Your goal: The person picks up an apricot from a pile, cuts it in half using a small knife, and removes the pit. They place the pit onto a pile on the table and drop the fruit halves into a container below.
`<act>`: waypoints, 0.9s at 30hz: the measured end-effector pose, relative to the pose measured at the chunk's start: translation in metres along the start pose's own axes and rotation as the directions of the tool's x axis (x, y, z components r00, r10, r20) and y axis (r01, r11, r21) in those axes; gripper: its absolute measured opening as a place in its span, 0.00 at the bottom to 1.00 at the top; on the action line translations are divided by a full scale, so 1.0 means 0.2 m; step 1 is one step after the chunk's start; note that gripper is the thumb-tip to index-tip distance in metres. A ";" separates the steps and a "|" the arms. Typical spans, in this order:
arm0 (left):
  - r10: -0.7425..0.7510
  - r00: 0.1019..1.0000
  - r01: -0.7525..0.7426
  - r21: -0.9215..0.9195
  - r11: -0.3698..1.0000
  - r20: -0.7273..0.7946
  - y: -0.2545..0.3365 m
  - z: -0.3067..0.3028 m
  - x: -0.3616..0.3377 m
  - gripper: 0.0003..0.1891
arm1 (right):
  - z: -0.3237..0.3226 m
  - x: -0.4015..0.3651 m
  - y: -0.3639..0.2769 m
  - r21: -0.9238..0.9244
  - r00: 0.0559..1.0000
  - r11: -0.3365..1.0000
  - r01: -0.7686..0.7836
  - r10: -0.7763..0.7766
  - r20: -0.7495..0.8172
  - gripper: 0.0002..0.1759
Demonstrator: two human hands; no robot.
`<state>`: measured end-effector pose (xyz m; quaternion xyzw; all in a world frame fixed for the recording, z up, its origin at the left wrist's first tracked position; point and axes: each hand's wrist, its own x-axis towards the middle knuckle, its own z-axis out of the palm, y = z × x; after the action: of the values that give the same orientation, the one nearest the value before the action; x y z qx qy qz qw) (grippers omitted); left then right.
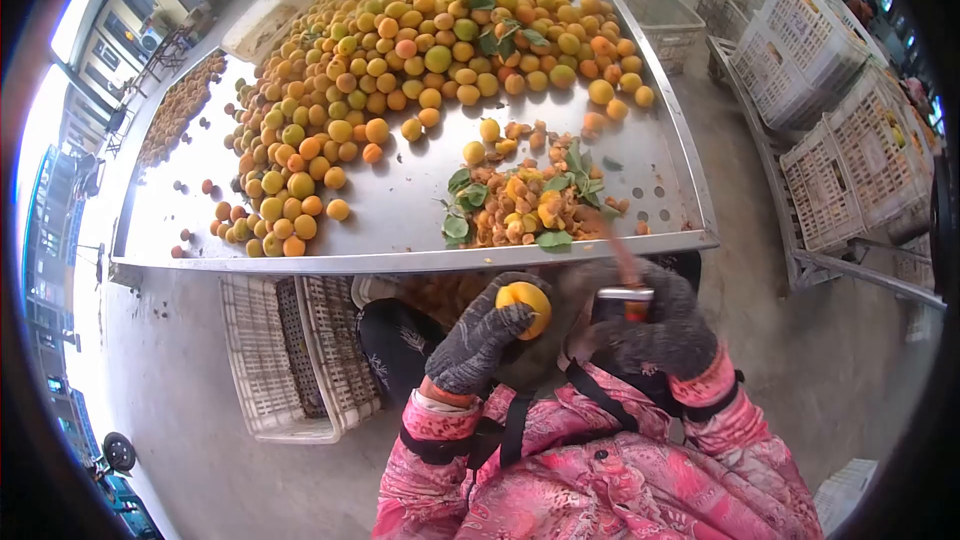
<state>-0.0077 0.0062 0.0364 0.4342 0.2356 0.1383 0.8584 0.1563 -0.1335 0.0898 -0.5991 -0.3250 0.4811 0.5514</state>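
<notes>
1. Motion blurs the right grip (pixel 665 325); whether it has closed on the silver-edged object (pixel 626 294) cannot be told.
2. The left grip (pixel 478 340) curls round a yellow apricot (pixel 530 310) just short of the counter (pixel 400 215), partly hiding it.
3. The apricot's cleft faces upward; roundish, its long axis is unclear.

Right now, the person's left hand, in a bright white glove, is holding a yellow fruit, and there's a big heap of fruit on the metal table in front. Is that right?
Not quite: the left hand wears a dark grey glove, not a bright white one, as the head view shows. It does hold a yellow fruit, and the metal table does bear a big heap of fruit.
</notes>
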 end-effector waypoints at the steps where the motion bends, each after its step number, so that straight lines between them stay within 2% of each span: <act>1: -0.019 0.996 0.020 -0.006 1.000 0.092 -0.02 0.01 0.00 0.23 | 0.03 0.04 0.00 -0.003 0.973 0.980 0.198 -0.196 0.125 0.26; 2: -0.072 0.997 0.072 0.026 0.997 0.014 -0.03 0.01 -0.03 0.24 | 0.05 0.11 0.05 -0.241 0.896 0.871 0.429 -0.376 0.235 0.32; 3: -0.073 0.997 0.072 0.024 0.997 0.012 -0.02 0.01 -0.03 0.24 | 0.06 0.13 0.06 -0.241 0.897 0.872 0.427 -0.374 0.237 0.32; 5: -0.071 0.992 0.069 0.021 0.997 0.107 0.01 0.02 -0.04 0.23 | 0.09 0.15 0.06 -0.209 0.909 0.915 0.345 -0.269 0.319 0.32; 6: -0.067 0.993 0.065 0.020 0.998 0.100 0.01 0.03 -0.04 0.23 | 0.09 0.16 0.05 -0.127 0.910 0.949 0.290 -0.232 0.344 0.33; 8: 0.086 0.996 -0.079 0.158 0.984 -0.036 -0.02 0.09 -0.03 0.19 | 0.10 0.19 0.09 -0.184 0.907 0.919 0.349 -0.281 0.315 0.33; 9: 0.085 0.996 -0.078 0.156 0.985 -0.036 -0.04 0.11 -0.02 0.19 | 0.11 0.20 0.11 -0.247 0.900 0.882 0.401 -0.330 0.285 0.33; 11: 0.154 0.961 -0.120 0.159 0.980 -0.229 -0.09 0.13 0.00 0.19 | 0.12 0.22 0.15 -0.264 0.920 0.892 0.368 -0.308 0.243 0.33; 12: 0.118 0.943 -0.076 0.143 0.987 -0.313 -0.14 0.12 0.00 0.19 | 0.13 0.23 0.17 -0.275 0.936 0.901 0.336 -0.288 0.202 0.33; 13: 0.117 0.942 -0.076 0.140 0.987 -0.315 -0.18 0.11 0.01 0.19 | 0.13 0.24 0.19 -0.276 0.937 0.901 0.334 -0.285 0.204 0.33; 15: 0.164 0.940 -0.152 0.063 0.986 -0.301 -0.22 0.11 0.03 0.19 | 0.12 0.25 0.21 -0.181 0.971 0.972 0.151 -0.112 0.213 0.31; 16: 0.161 0.940 -0.149 0.061 0.987 -0.302 -0.20 0.13 0.03 0.19 | 0.13 0.25 0.21 -0.181 0.971 0.972 0.148 -0.108 0.213 0.31; 17: 0.149 0.944 -0.214 -0.204 0.955 -0.294 -0.18 0.15 0.03 0.19 | 0.13 0.24 0.22 -0.281 0.952 0.916 0.288 -0.243 0.185 0.29; 18: 0.141 0.948 -0.262 -0.453 0.852 -0.284 -0.16 0.17 0.02 0.21 | 0.14 0.24 0.22 -0.379 0.911 0.828 0.413 -0.376 0.173 0.28; 19: 0.141 0.947 -0.265 -0.453 0.851 -0.290 -0.18 0.15 0.03 0.21 | 0.16 0.24 0.25 -0.376 0.911 0.829 0.413 -0.373 0.177 0.28; 21: -0.110 0.966 -0.092 -0.706 0.703 -0.235 -0.20 0.06 0.06 0.21 | 0.19 0.24 0.30 -0.025 0.935 0.935 0.354 -0.354 -0.013 0.28; 22: -0.165 0.962 -0.048 -0.728 0.684 -0.219 -0.20 0.03 0.05 0.24 | 0.21 0.23 0.27 0.083 0.935 0.931 0.355 -0.353 -0.040 0.28; 23: -0.167 0.959 -0.054 -0.728 0.683 -0.228 -0.20 0.03 0.04 0.24 | 0.21 0.22 0.29 0.090 0.937 0.933 0.349 -0.347 -0.033 0.28; 25: -0.002 0.920 -0.234 -0.554 0.799 -0.391 -0.17 0.05 0.02 0.21 | 0.19 0.22 0.31 0.260 0.971 0.937 0.234 -0.237 -0.018 0.27; 26: 0.095 0.910 -0.277 -0.420 0.864 -0.405 -0.14 0.08 0.03 0.22 | 0.19 0.21 0.30 0.319 0.986 0.933 0.165 -0.154 -0.062 0.25; 27: 0.097 0.907 -0.281 -0.418 0.864 -0.409 -0.16 0.04 0.03 0.22 | 0.18 0.21 0.32 0.322 0.986 0.932 0.164 -0.154 -0.056 0.25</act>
<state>0.0035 -0.0146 0.0134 0.2012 0.3102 0.3562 0.8581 0.1267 -0.0935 0.0219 -0.4788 -0.2802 0.4728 0.6846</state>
